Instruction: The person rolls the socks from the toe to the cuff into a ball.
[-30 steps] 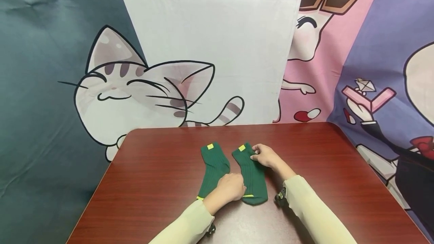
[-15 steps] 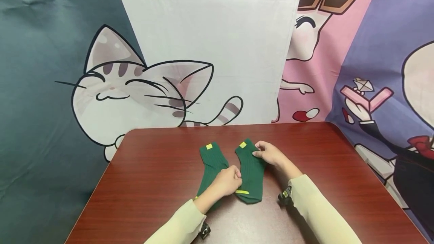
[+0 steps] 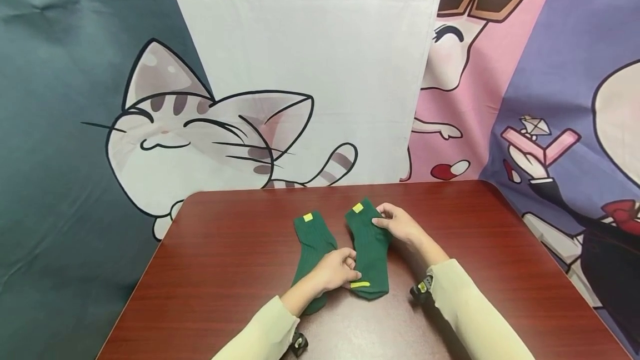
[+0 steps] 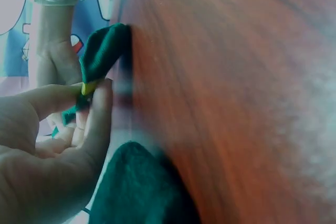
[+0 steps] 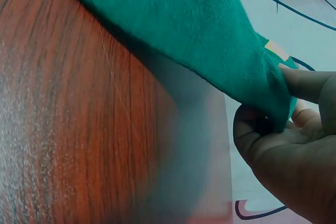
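Observation:
Two green socks with yellow marks are at the middle of the table. My left hand (image 3: 334,270) reaches over the left sock (image 3: 313,232) and hides part of it. Between thumb and finger, that hand (image 4: 63,140) pinches the right sock (image 4: 102,56) by its left edge, close to the yellow stripe. My right hand (image 3: 401,224) grips the same right sock (image 3: 370,249) along its upper right edge, below the cuff with the yellow tag. In the right wrist view, the sock (image 5: 184,30) is stretched up off the wood, pinched between thumb and fingers (image 5: 307,85).
The reddish-brown wooden table (image 3: 225,249) has rounded far corners. Behind it hangs a cloth backdrop (image 3: 320,43) printed with a cartoon cat and figures. Dark straps with small devices (image 3: 422,289) sit at both wrists.
My left hand has opened from a fist and taken hold of the right sock's left edge. The right hand has moved slightly up and away, lifting the sock's cuff end with it.

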The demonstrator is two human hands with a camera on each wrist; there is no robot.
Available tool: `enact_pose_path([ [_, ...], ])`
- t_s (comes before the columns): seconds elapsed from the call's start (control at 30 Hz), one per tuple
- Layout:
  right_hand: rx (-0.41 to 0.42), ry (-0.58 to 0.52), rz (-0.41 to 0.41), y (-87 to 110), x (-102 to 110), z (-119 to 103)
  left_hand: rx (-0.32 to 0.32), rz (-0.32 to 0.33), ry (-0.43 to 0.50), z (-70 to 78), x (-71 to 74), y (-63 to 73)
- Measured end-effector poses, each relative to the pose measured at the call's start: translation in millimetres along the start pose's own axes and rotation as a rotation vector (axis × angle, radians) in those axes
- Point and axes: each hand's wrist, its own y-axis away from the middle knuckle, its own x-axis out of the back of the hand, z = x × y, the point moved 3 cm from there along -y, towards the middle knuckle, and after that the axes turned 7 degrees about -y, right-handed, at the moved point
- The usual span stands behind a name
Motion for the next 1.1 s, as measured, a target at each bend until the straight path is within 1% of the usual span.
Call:
enact_pose_path([
  [0.07,0.002,-0.008,0.010,0.0,1,0,-0.023,-0.003,0.021,0.1,0.0,1.0],
  [0.17,0.001,-0.032,0.016,0.4,3,-2,-0.035,-0.012,0.062,0.4,1.0,2.8],
  [0.4,-0.002,-0.092,0.010,2.6,2,-8,-0.059,-0.026,0.052,-1.7,7.1,7.3],
  [0.53,0.013,-0.104,0.002,4.3,0,-13,-0.075,-0.045,0.115,-4.8,10.1,9.7],
  [0.63,0.018,-0.105,0.001,4.3,-2,-16,-0.082,-0.056,0.166,-6.4,13.1,11.4],
  [0.73,0.014,-0.118,-0.002,3.4,-4,-16,-0.078,-0.062,0.194,-8.4,16.5,12.9],
  [0.97,0.025,-0.150,-0.037,0.5,-11,-18,-0.080,-0.059,0.193,-13.9,23.7,16.1],
  [1.1,0.022,-0.176,-0.055,-0.4,-16,-19,-0.092,-0.080,0.227,-14.8,26.0,18.8],
])
